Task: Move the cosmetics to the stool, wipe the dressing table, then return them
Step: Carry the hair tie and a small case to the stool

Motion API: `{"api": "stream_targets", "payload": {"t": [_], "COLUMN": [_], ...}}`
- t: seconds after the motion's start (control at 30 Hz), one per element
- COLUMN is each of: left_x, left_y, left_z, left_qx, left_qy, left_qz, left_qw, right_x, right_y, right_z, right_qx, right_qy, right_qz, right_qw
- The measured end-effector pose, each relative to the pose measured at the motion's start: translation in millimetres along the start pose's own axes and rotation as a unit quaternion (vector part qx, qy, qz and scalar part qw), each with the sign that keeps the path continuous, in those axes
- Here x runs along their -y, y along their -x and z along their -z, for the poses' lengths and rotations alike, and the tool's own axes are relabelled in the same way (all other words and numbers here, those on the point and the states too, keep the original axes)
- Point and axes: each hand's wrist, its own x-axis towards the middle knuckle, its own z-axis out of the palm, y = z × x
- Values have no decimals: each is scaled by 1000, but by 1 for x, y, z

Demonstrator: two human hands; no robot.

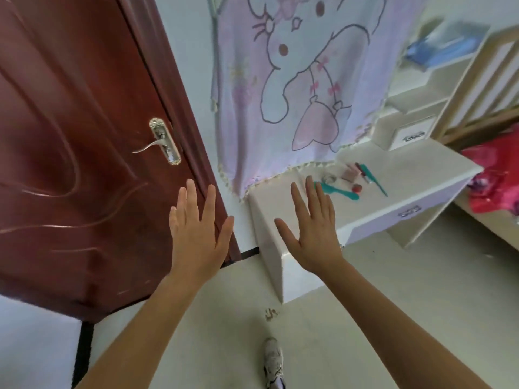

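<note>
Over at the far left, a dark red door is standing with its silver lever handle pointing left, and just right of it the left hand is reaching forward in the air, fingers straight and spread, its grip lying wide open and holding nothing; behind and above, a lilac cartoon cloth is hanging down onto the back edge of the white counter; the right hand is stretching out over the counter's left end, its grip likewise fully open and empty, fingertips overlapping the near end of a teal comb, though whether they are touching it cannot be told; the cosmetics are lying clustered on the counter top just beyond those fingertips, among them a small red pot and a second teal tool; further right, a small white drawer unit is sitting on the counter, and a red bag is lying at the far right
</note>
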Motion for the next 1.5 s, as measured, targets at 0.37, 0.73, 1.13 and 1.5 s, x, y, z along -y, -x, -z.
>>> {"api": "stream_targets", "payload": {"t": [0.37, 0.73, 1.13, 1.5], "left_x": [-146, -266, -331, -309], "left_y": [-224, -340, -347, -318], "left_z": [-159, -259, -374, -439], "left_qx": [113, 168, 318, 432], "left_qy": [86, 27, -20, -7], "left_qz": [-127, -153, 49, 57], "left_qw": [982, 973, 946, 900], "right_x": [-220, -398, -557, -543], "right_y": [-114, -185, -267, -283], "right_z": [20, 29, -12, -105], "right_qx": [31, 71, 333, 460], "right_qy": [115, 115, 23, -14], "right_qz": [-158, -228, -65, 29], "right_qw": [980, 964, 940, 887]}}
